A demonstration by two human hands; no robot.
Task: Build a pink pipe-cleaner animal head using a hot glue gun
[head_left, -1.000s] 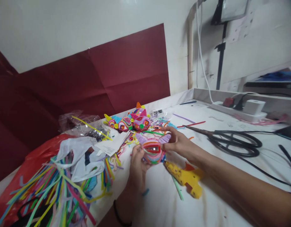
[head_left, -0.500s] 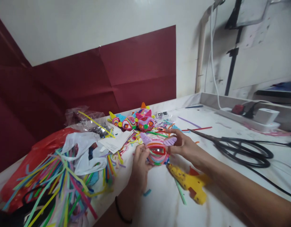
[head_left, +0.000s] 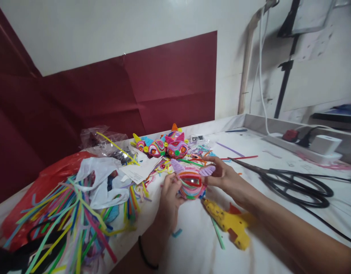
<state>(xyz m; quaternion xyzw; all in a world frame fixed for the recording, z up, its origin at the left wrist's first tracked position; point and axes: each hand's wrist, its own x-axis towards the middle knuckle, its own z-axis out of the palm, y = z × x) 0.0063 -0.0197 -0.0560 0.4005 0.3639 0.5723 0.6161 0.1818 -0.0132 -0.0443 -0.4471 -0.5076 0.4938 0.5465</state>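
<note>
While both forearms reach up from the bottom of the frame, the left hand (head_left: 169, 198) curls its fingers around the left side of a small pipe-cleaner mask (head_left: 190, 182), and the right hand (head_left: 224, 177) pinches the mask's right edge by one lilac ear. The mask sits just below the middle of the frame, lifted a little off the white table (head_left: 266, 236). It is a rounded, coiled face of pink, red, orange and green bands, with a dark red opening at its middle and two pale purple pointed ears on top. A black band circles the left wrist.

Just below and right of the mask lies a yellow glue gun (head_left: 229, 224), flat on the table, with a green stick (head_left: 218, 238) beside it. At lower left spreads a loose heap of coloured pipe cleaners (head_left: 69, 220), partly over a red bag (head_left: 35, 194) and a white plastic bag (head_left: 98, 182). Right of centre, black cable (head_left: 297, 186) loops across the table.

Farther back, above the mask, several finished masks (head_left: 164, 146) stand in a cluster. At upper right a white power strip (head_left: 306, 146) runs along the wall, and dark red paper (head_left: 121, 95) covers the wall at left.
</note>
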